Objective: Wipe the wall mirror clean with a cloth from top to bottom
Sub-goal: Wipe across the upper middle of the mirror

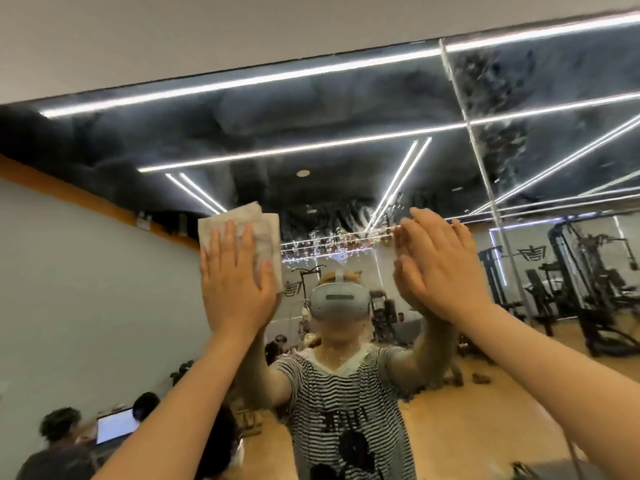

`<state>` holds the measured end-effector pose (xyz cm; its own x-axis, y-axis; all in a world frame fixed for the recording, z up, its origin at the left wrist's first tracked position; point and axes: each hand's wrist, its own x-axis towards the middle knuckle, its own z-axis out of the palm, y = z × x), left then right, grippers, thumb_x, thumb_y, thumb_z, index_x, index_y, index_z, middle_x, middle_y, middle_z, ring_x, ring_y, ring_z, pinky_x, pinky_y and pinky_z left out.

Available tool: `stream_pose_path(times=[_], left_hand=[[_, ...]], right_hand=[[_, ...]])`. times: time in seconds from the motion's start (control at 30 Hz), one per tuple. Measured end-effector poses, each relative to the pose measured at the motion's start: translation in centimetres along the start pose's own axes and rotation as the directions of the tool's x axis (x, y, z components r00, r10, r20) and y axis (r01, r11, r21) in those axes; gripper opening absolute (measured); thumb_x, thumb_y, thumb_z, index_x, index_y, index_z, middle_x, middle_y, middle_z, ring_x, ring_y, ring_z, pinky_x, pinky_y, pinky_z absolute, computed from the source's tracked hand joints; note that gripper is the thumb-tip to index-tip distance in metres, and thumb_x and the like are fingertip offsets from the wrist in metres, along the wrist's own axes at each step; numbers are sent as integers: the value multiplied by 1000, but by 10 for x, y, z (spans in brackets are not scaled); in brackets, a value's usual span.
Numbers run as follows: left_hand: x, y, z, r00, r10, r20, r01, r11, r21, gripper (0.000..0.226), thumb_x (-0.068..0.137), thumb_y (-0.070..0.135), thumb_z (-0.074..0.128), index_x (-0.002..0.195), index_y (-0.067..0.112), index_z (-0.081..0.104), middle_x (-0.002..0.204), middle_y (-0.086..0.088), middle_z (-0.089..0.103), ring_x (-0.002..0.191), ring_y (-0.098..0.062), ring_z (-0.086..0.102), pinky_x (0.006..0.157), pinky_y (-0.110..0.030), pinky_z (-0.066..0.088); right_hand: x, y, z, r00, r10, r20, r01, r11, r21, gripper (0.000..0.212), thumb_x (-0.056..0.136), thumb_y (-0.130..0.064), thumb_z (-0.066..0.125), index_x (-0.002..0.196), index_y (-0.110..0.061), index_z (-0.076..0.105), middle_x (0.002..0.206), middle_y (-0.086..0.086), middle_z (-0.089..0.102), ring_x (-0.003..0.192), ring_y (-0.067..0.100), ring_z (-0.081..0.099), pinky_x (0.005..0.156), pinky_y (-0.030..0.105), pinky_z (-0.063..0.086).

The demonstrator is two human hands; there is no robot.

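Observation:
The wall mirror (311,126) fills most of the view, its top edge running under a white wall. A pale folded cloth (266,230) lies flat on the glass at centre left. My left hand (235,282) presses it against the mirror with straight, spread fingers. My right hand (443,268) lies flat on the bare glass to the right, fingers straight, meeting its own reflection. Droplets and smears (332,240) spot the glass between the two hands. The person's reflection with a headset stands below them.
A vertical seam (471,133) joins a second mirror panel on the right, also spotted with smears. The mirror reflects gym machines at the right, seated people with a laptop at lower left, and ceiling light strips.

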<state>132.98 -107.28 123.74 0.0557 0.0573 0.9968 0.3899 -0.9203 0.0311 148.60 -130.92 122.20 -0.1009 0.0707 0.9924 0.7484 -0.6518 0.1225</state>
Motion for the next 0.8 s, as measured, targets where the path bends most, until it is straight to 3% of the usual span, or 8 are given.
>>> stream_pose_path(times=[0.13,0.3,0.7,0.8], left_hand=[[0,2,0,1000,0,-20,0,1000,13,67,92,42,20,151,11,31,158,-15,26,147,-31,18,118,-41,5],[0,0,3,999,-7,-34,8,1000,17,68,92,44,19,151,13,31,158,-13,24,148,-31,16,119,-40,3],[3,4,7,998,-67,8,65,988,138,66,94,42,18,155,18,16,160,-22,12,148,-37,6,118,-50,8],[1,20,7,987,-162,2,160,981,112,68,92,42,14,156,17,13,160,-22,8,148,-36,3,119,-47,2]], right_hand=[[5,45,-7,980,191,59,-189,981,-40,63,91,-43,32,143,-8,38,151,16,35,141,31,28,114,58,21],[0,58,2,979,197,55,-198,980,-2,64,92,-45,31,147,-12,34,153,13,31,144,30,24,118,53,14],[-3,59,4,982,187,14,-187,982,37,62,92,-45,29,144,-11,38,152,13,35,143,29,27,117,54,17],[-3,59,4,981,191,10,-192,981,32,62,92,-45,29,144,-12,38,152,12,35,144,28,27,118,54,17]])
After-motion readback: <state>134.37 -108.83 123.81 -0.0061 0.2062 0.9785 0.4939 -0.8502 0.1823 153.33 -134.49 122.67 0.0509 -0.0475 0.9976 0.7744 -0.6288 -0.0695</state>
